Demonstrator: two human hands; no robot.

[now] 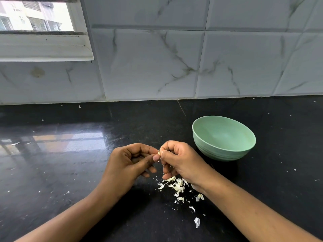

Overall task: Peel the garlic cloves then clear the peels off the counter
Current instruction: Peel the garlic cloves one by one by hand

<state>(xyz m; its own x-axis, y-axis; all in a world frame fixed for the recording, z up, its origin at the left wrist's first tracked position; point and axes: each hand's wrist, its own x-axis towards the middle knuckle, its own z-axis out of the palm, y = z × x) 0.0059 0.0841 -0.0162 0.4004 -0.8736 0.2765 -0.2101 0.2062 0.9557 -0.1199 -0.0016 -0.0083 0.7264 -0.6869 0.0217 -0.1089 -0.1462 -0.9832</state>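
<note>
Both hands meet above the black counter (70, 172) around a small pale garlic clove (159, 153), mostly hidden by fingertips. My left hand (129, 163) pinches it between thumb and forefinger. My right hand (180, 159) grips it from the other side with curled fingers. A loose heap of white garlic peels (176, 186) lies on the counter just under my right hand, with more scraps trailing toward the front, the nearest one a larger peel (197, 222).
A pale green bowl (244, 147) stands on the counter to the right of my hands, nothing visible inside. A marble-tiled wall (157, 58) backs the counter, with a window (35, 23) at the upper left. Tiny white flecks dot the counter.
</note>
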